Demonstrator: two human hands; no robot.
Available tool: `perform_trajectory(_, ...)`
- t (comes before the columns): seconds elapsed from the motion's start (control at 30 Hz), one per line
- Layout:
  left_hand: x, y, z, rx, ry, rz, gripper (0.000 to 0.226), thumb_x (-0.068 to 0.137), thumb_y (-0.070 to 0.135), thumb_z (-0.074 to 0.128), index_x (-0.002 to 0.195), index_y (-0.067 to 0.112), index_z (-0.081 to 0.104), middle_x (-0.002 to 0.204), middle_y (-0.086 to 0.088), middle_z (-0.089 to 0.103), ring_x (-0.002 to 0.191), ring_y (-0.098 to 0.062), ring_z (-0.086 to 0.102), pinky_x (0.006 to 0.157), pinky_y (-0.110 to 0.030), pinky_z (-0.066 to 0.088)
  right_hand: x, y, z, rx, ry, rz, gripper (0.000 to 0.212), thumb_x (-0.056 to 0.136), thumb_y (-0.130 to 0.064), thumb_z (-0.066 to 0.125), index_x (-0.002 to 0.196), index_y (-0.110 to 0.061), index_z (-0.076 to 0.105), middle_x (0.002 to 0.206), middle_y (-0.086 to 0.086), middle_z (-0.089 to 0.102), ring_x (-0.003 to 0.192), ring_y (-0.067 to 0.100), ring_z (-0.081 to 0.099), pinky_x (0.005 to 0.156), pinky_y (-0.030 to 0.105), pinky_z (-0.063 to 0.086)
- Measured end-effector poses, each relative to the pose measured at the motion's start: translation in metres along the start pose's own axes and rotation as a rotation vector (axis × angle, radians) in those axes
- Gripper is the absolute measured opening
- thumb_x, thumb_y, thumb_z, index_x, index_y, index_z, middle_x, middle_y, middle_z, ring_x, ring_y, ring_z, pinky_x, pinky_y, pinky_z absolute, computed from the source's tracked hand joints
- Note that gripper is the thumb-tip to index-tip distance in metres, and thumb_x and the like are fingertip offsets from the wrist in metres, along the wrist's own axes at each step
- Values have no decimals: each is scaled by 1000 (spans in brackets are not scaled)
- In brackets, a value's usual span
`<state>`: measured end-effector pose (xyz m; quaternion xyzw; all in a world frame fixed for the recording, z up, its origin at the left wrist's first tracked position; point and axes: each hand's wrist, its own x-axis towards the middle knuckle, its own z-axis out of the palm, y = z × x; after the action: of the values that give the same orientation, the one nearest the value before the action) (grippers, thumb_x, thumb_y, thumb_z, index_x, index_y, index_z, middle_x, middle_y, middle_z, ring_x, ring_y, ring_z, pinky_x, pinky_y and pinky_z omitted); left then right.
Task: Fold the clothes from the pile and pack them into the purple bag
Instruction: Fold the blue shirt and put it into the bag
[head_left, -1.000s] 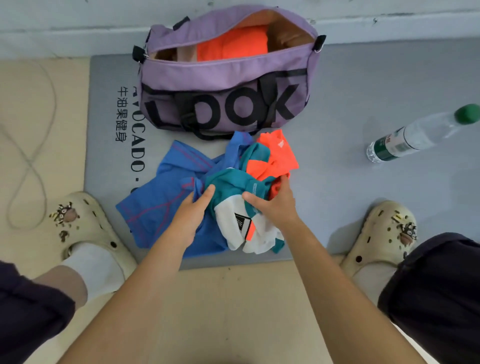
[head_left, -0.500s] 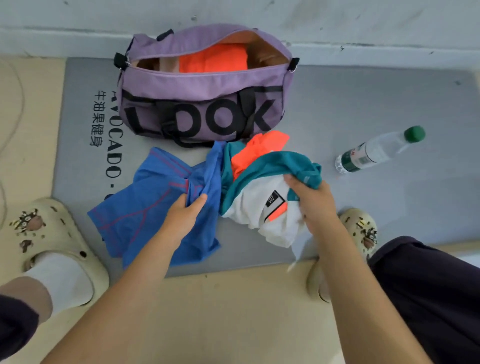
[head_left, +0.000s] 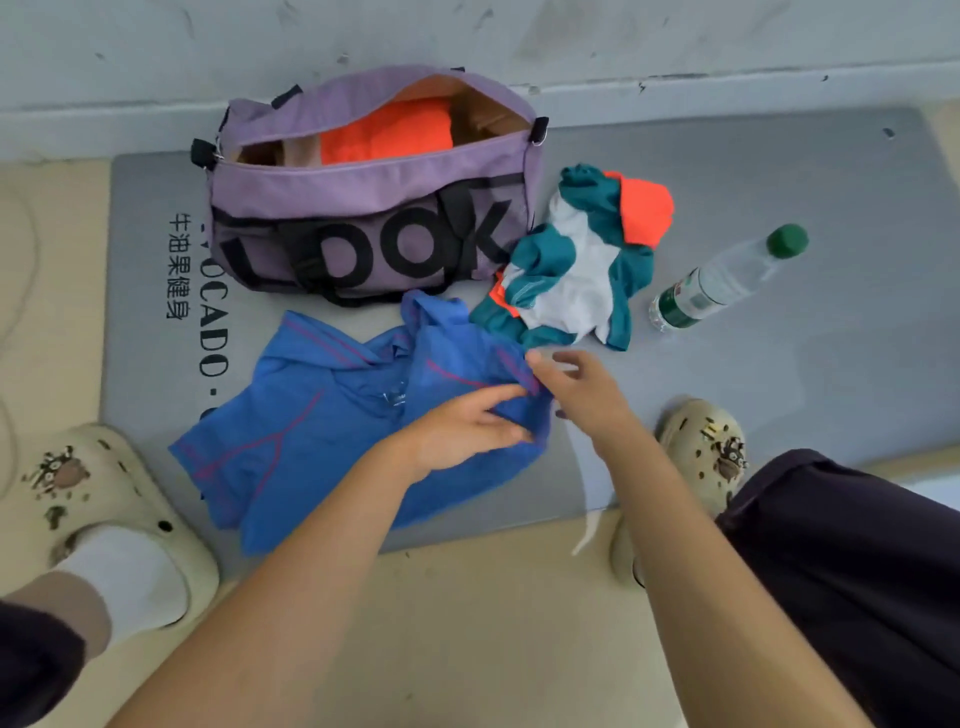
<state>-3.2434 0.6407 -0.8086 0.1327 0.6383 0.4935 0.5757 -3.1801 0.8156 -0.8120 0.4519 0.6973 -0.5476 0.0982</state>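
The purple bag (head_left: 363, 202) stands unzipped at the back of the grey mat, with an orange garment (head_left: 387, 136) folded inside. A blue shirt (head_left: 322, 410) with pink seams lies crumpled in front of it. My left hand (head_left: 462, 428) grips a bunch of the blue shirt's right edge. My right hand (head_left: 582, 387) hovers blurred just right of that edge, fingers spread, holding nothing that I can make out. A teal, white and orange garment (head_left: 582, 265) lies bunched to the right of the bag, apart from both hands.
A clear water bottle (head_left: 727, 280) with a green cap lies on the grey mat (head_left: 779, 182) at the right. My cream clogs (head_left: 709, 452) stand at the mat's front corners, the left clog (head_left: 88, 499) on the beige floor. A wall runs behind the bag.
My right hand carried the teal, white and orange garment off the pile to the right of the bag, let it go, and came back to the blue shirt. My left hand kept hold of the shirt.
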Motion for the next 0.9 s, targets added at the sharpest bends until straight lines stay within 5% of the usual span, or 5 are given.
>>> perform_trajectory(0.07, 3, -4, -5, 34, -22, -39, 38, 95, 22, 62, 126, 42, 54, 113, 7, 71, 107, -2, 63, 81, -14, 49, 3, 25, 9, -83, -21, 66, 61, 83, -44, 71, 129, -8, 53, 112, 5, 60, 97, 16, 57, 81, 27, 43)
perform_trajectory(0.2, -1, -41, -34, 162, 605, -117, 25, 91, 20, 59, 114, 29, 65, 116, 2, 63, 96, -10, 57, 74, -15, 43, 7, 56, 25, -177, -51, 132, 71, 75, -49, 77, 129, -12, 50, 109, 2, 56, 103, 21, 59, 89, 31, 46)
perform_trajectory(0.37, -17, -97, -56, 709, 678, -210, 48, 89, 38, 60, 136, 39, 49, 154, 6, 27, 141, -22, 20, 108, -46, 30, 9, 72, 32, -291, -35, 110, 34, 87, -30, 68, 64, -9, 57, 51, 5, 51, 51, 19, 48, 56, 30, 41)
perform_trajectory(0.6, -23, -122, -43, 940, 617, -218, 62, 92, 52, 53, 148, 39, 32, 163, 6, 7, 148, -20, 2, 111, -53, 23, -6, 96, -6, -273, 511, 390, 41, 101, -25, 42, 114, 11, 56, 120, 31, 59, 113, 43, 56, 89, 41, 44)
perform_trajectory(0.9, -32, -123, -69, 990, 699, -246, 78, 90, 53, 59, 153, 36, 18, 164, -1, -4, 150, -30, -2, 112, -56, 23, 2, 45, 88, -859, 3, -578, 72, 82, -47, 69, 143, -20, 42, 151, 9, 36, 140, 31, 31, 105, 47, 33)
